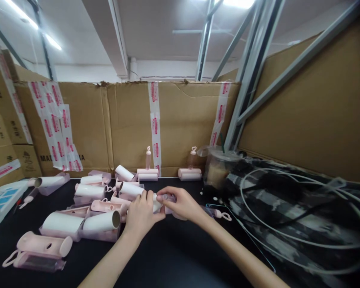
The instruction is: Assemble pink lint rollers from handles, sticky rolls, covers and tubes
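Note:
My left hand (142,216) is closed around a small white roll (157,205), and its fingers hide most of it. Against the roll's right end, the thumb and fingers of my right hand (180,203) are pinched together. A translucent pinkish piece (169,210) shows under my right fingers; whether it is attached to the roll I cannot tell. Left of my hands lie several pink lint roller parts, among them a holder (106,206) and white rolls (100,221) resting in clear pink covers. Just right of my right hand lies a clear cover with a pink loop (225,215).
Two lint rollers (148,173) (190,174) with upright handles stand by the cardboard wall (183,120). A drink cup (217,170) in plastic is at the back right, near a coiled white cable (288,240). A white power strip (6,200) lies far left.

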Demonstrator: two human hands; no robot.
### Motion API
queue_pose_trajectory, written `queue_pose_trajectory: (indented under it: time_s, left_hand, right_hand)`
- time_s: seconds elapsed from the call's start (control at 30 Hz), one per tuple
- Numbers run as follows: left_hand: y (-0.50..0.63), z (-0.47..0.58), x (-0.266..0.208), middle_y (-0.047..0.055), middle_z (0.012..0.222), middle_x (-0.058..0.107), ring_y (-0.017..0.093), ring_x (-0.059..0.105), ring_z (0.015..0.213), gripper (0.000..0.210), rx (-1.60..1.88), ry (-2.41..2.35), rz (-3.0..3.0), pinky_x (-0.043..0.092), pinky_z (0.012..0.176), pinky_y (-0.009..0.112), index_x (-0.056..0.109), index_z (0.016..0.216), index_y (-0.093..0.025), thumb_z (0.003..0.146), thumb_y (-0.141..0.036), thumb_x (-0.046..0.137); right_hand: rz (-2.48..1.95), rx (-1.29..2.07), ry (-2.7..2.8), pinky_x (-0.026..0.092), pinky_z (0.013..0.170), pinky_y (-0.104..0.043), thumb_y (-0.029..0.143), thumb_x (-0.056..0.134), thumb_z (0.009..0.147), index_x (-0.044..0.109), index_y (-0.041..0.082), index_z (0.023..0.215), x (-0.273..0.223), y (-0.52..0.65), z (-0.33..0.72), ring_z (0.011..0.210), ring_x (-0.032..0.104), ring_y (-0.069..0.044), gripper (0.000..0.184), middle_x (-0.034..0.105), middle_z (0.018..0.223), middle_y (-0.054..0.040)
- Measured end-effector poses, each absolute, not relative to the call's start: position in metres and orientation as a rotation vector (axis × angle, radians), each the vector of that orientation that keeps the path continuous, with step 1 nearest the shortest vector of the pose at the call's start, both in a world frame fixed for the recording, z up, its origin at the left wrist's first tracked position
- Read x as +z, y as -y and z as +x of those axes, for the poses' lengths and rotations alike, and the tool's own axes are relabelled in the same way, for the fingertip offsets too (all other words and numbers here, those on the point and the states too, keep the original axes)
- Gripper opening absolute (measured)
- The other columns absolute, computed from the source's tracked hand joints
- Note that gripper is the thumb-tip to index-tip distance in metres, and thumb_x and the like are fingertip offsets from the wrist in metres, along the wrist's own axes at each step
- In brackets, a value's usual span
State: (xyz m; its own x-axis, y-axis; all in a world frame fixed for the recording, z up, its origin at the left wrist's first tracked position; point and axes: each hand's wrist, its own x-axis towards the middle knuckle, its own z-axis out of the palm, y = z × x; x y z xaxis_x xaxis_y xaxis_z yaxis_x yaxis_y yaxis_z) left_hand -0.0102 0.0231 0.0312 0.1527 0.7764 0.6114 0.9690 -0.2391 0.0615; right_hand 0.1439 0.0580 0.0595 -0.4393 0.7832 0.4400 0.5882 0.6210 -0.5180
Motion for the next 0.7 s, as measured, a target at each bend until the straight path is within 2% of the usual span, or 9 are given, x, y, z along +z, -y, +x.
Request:
queue_pose_trajectory:
  time_s: [0.1, 0.23, 0.4, 0.53, 0.7]
  left_hand:
    - [-0.023, -0.010, 0.031, 0.004, 0.079, 0.060, 0.021, 0.060, 0.075, 0.017, -0.785, 1.616, -2.089, 0.041, 0.057, 0.027, 0.053, 0.084, -0.019, 0.077, -0.033, 0.047]
    - [-0.022, -0.011, 0.030, 0.004, 0.081, 0.059, 0.021, 0.059, 0.075, 0.019, -0.782, 1.549, -2.111, 0.042, 0.058, 0.028, 0.053, 0.086, -0.018, 0.073, -0.032, 0.052]
    - [-0.023, -0.011, 0.025, 0.004, 0.083, 0.058, 0.022, 0.057, 0.078, 0.027, -0.750, 1.445, -2.164, 0.043, 0.059, 0.028, 0.052, 0.090, -0.018, 0.067, -0.032, 0.059]
    - [-0.024, -0.010, 0.023, 0.004, 0.085, 0.058, 0.022, 0.056, 0.078, 0.033, -0.732, 1.424, -2.179, 0.044, 0.060, 0.029, 0.052, 0.094, -0.017, 0.066, -0.033, 0.060]
    - [-0.025, -0.010, 0.023, 0.004, 0.084, 0.058, 0.022, 0.056, 0.078, 0.031, -0.724, 1.414, -2.178, 0.044, 0.060, 0.029, 0.053, 0.094, -0.017, 0.067, -0.032, 0.060]
  right_hand:
    - [-1.007, 0.499, 2.177, 0.045, 0.075, -0.029, 0.040, 0.054, 0.080, 0.064, 0.020, 0.096, 0.055, -0.051, 0.143, 0.080, 0.061, -0.019, 0.028, 0.068, 0.089, -0.0028]
    - [-0.928, 0.586, 2.138, 0.043, 0.084, -0.031, 0.024, 0.056, 0.075, 0.063, 0.019, 0.096, 0.052, -0.054, 0.148, 0.090, 0.060, -0.020, 0.023, 0.067, 0.096, -0.0029]
    - [-0.940, 0.636, 2.120, 0.045, 0.078, -0.029, 0.010, 0.056, 0.061, 0.062, 0.017, 0.095, 0.047, -0.058, 0.150, 0.083, 0.059, -0.018, 0.035, 0.066, 0.089, -0.0020]
    - [-1.034, 0.562, 2.123, 0.044, 0.069, -0.027, 0.013, 0.058, 0.058, 0.062, 0.017, 0.086, 0.046, -0.056, 0.150, 0.074, 0.057, -0.016, 0.029, 0.064, 0.079, 0.0002]
    - [-1.055, 0.520, 2.145, 0.041, 0.066, -0.025, 0.015, 0.058, 0.059, 0.061, 0.017, 0.086, 0.045, -0.056, 0.151, 0.072, 0.055, -0.015, 0.027, 0.063, 0.078, 0.0011]
